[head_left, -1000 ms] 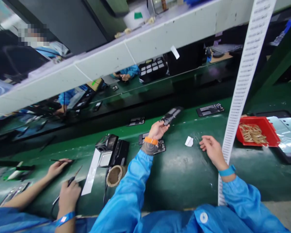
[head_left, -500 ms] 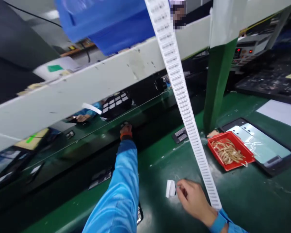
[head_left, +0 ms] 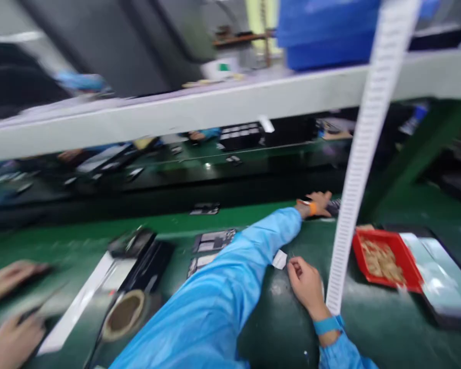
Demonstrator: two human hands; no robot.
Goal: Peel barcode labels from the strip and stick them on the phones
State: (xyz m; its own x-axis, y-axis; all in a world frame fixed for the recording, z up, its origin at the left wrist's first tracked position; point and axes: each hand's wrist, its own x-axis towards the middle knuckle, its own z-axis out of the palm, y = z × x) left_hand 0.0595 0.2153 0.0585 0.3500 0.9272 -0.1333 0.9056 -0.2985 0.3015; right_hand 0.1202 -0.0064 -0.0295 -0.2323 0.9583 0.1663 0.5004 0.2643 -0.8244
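My left hand (head_left: 319, 203), with an orange band at its wrist, reaches far across to the back of the green bench. Its outstretched fingers are at the end of an opened phone (head_left: 333, 206), partly covered by the hand and a hanging label strip. My right hand (head_left: 306, 283) rests on the bench, fingers loosely curled, with nothing visible in them. A small white paper piece (head_left: 279, 260) lies just left of its fingertips. Left of my forearm are an opened phone (head_left: 215, 240) and another one (head_left: 203, 262), partly hidden by my sleeve.
The long label strip (head_left: 355, 189) hangs between my hands and a red tray (head_left: 411, 271) of rubber bands. Pale phone panels (head_left: 441, 271) lie beside it. To the left are a cardboard roll (head_left: 123, 315), a black device (head_left: 149, 261) and a co-worker's hands (head_left: 15, 335). A shelf crosses above.
My left hand carried an opened phone to the dark strip behind the bench, then swung right, without it, to another phone. My right hand has shifted towards the paper piece. The view turned and returned.
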